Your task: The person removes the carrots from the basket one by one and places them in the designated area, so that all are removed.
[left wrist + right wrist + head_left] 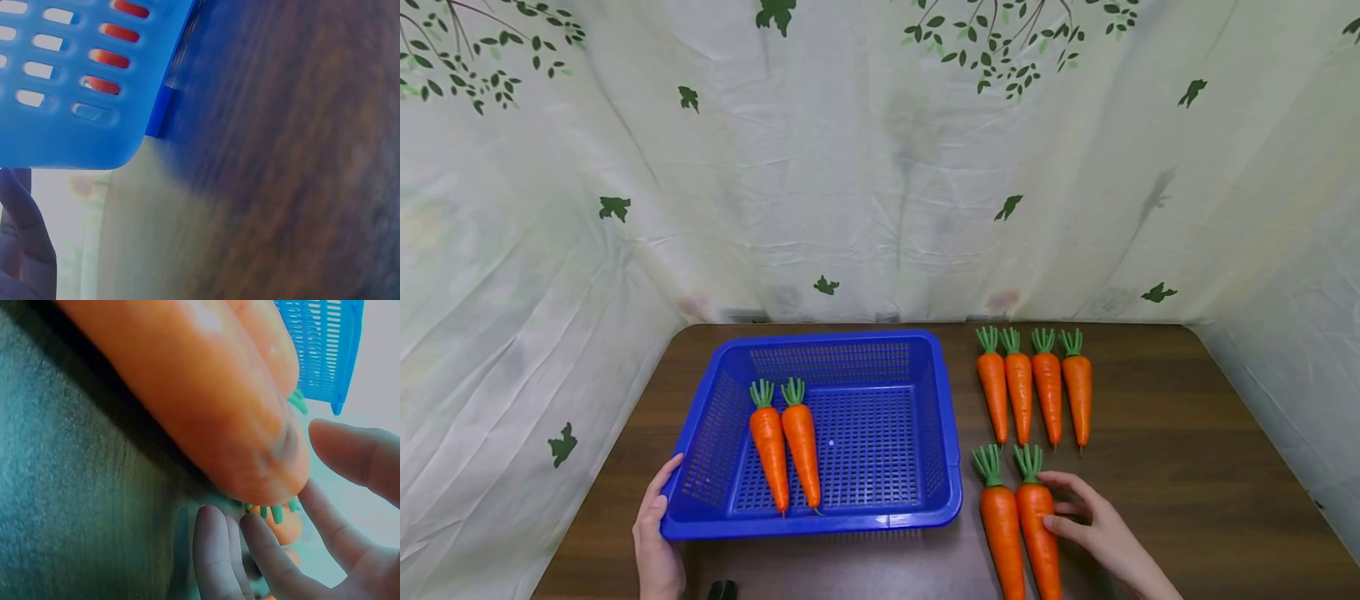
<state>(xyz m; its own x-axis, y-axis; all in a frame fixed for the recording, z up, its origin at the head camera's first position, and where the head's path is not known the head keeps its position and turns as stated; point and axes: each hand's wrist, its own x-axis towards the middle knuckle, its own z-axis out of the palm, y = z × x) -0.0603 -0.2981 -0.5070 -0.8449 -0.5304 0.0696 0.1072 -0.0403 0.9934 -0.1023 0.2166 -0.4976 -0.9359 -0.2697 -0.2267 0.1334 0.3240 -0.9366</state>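
A blue perforated plastic basket [917,521] sits on the left of the table, with two orange carrots [801,450] with green tops lying side by side in it. My left hand [658,533] holds the basket by its near left corner; in the left wrist view its bent fingers [28,244] show below the basket's end wall [69,147]. On the right, my right hand [1097,525] is at the upper part of a carrot [1039,525], its fingers spread around the top end. In the right wrist view the thumb [356,450] stands slightly off that carrot [206,412].
Beside that carrot lies another carrot [1002,533], to its left. Several carrots [1048,392] form a row behind them, right of the basket. A small black object [722,590] is at the near edge. A leaf-patterned white curtain [880,167] surrounds the brown table [1195,467].
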